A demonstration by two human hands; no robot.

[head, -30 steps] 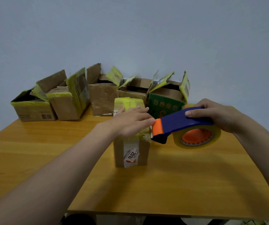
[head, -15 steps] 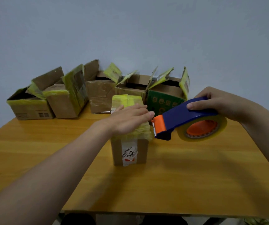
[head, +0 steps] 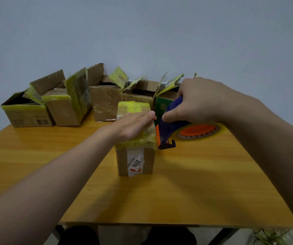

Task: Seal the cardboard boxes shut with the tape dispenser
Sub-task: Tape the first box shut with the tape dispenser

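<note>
Since the left hand [head: 133,125] only lies flat, fingers straight, on the box [head: 136,156] in the middle of the table [head: 204,188], the box could skid toward 9 o'clock if the tape dispenser [head: 168,131] gets shoved hard. The right hand [head: 200,101] has its fingers wrapped round the dispenser, right up against the box's 3 o'clock edge. Tape might wrinkle too. Open boxes [head: 105,101] wait at 12 o'clock.

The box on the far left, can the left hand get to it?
Probably yes. The left hand lies flat on the small box, and only bare table shows between it and the far-left box.
</note>
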